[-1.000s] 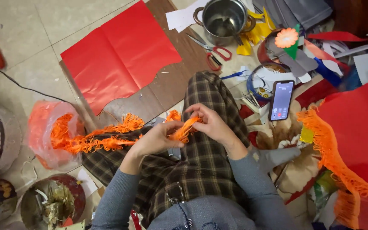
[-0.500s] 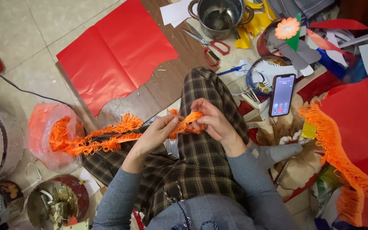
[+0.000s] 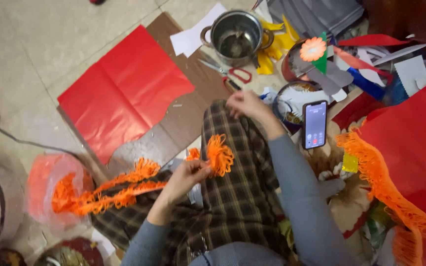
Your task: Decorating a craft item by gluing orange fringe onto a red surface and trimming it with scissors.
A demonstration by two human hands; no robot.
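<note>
My left hand pinches an orange fringe strip over my plaid-trousered lap. The strip's curled end sticks up from my fingers, and the rest trails left into a clear plastic bag. My right hand is stretched forward past my knee, empty, with its fingers loosely apart. It hovers close to red-handled scissors lying on brown cardboard.
A red paper sheet lies on the cardboard. A steel pot stands behind the scissors. A lit phone leans at right, beside paper scraps, an orange paper flower and red cloth with orange fringe.
My right hand let go of the fringe strip and reached forward toward the scissors. My left hand keeps the strip, whose end now stands up.
</note>
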